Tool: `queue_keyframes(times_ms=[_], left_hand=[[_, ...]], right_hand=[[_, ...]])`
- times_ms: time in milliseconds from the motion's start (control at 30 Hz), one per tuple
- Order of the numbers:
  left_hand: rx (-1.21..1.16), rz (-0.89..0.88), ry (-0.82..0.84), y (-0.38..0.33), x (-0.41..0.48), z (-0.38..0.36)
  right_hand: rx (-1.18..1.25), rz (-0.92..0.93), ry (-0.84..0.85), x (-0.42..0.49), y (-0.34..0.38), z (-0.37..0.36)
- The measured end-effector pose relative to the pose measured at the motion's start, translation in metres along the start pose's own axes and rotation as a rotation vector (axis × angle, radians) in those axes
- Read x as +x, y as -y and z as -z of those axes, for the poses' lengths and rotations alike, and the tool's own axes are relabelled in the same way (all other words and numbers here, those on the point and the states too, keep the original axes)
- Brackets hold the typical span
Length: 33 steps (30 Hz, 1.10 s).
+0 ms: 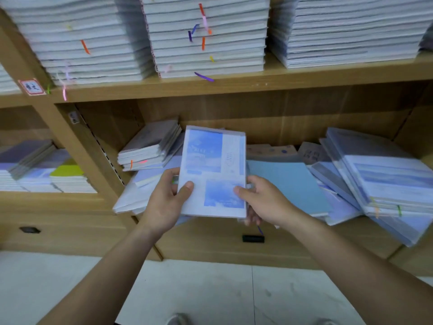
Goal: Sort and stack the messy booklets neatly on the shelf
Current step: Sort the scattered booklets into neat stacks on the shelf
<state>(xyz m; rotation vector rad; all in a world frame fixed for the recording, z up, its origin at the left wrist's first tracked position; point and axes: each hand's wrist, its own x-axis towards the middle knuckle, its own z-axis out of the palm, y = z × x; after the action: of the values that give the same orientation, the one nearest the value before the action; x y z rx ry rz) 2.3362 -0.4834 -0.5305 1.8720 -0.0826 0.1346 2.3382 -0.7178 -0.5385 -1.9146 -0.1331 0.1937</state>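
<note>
Shelf [234, 86] wooden | floor [199, 289] pale tile | hands grip booklet [212, 172]

both bare forearms reach forward and converge. the left hand [167, 201] is curled, thumb lying on top toward the right hand and fingers tucked beneath what it grips. the right hand [262, 201] mirrors it, level with and near the left, thumb pointing inward on top, fingers wrapped underneath.

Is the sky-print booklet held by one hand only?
No: the left hand and right hand both grip the booklet.
</note>
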Motion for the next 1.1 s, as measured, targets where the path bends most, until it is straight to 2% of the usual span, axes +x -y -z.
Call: queue_keyframes(times_ms=[100,300,533,633,733,800,967,1100], left_hand=[[0.096,-0.023,-0.069,0.009,0.009,0.019],[0.5,-0.075,-0.275,0.037,0.029,0.082],[0.509,0.062,-0.314,0.064,0.03,0.124],[0.482,0.088,-0.303,0.072,0.033,0.132],[0.468,0.107,-0.304,0.075,0.033,0.136],[0.464,0.117,-0.292,0.075,0.033,0.135],[0.572,0.149,-0.184,0.082,0.033,0.128],[0.657,0.251,-0.063,0.094,0.031,0.126]], right_hand=[[-0.027,0.107,-0.026,0.007,0.008,-0.022],[0.155,0.185,-0.197,0.051,0.054,-0.061],[0.036,0.146,-0.298,0.163,0.105,-0.121],[-0.16,0.166,-0.319,0.189,0.112,-0.14],[-0.22,0.208,-0.269,0.185,0.101,-0.145],[-0.345,0.28,-0.235,0.171,0.09,-0.142],[-0.443,0.344,-0.21,0.121,0.057,-0.13],[-0.631,0.268,0.008,0.088,0.026,-0.129]])
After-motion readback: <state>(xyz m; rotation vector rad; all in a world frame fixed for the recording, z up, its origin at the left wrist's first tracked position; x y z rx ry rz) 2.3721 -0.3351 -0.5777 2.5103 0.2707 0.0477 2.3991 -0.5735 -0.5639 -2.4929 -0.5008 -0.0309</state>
